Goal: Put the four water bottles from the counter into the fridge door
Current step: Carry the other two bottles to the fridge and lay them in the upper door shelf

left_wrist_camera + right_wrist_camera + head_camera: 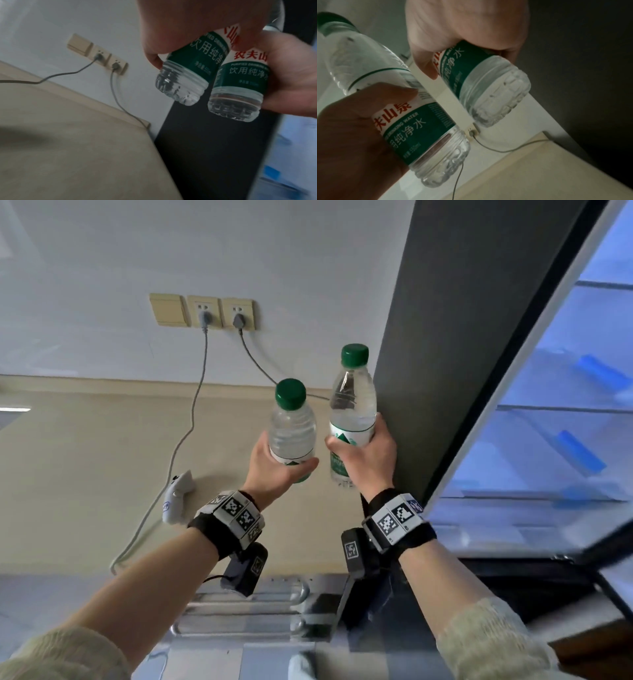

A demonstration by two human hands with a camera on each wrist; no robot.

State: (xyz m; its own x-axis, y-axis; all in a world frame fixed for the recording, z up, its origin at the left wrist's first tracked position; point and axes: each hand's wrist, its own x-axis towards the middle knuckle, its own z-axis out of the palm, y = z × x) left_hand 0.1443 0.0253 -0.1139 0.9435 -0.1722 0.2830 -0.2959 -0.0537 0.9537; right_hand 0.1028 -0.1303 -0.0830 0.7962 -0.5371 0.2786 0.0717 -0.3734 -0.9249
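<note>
Two clear water bottles with green caps and green-white labels are held upright above the beige counter (85,460). My left hand (274,470) grips the shorter-looking left bottle (292,429) around its label. My right hand (371,460) grips the right bottle (352,405), which is held a little higher, just in front of the fridge's dark side panel (428,337). In the left wrist view both bottle bases show side by side: the left bottle (183,82) and the right bottle (238,94). The right wrist view shows the right bottle (489,89) and the left bottle (419,129). No other bottles are in view.
The fridge interior (565,422) stands open at right, lit blue, with glass shelves. Wall sockets (219,313) carry two grey cables that trail over the counter. A small white device (176,501) lies on the counter. A metal rack (246,604) sits below my wrists.
</note>
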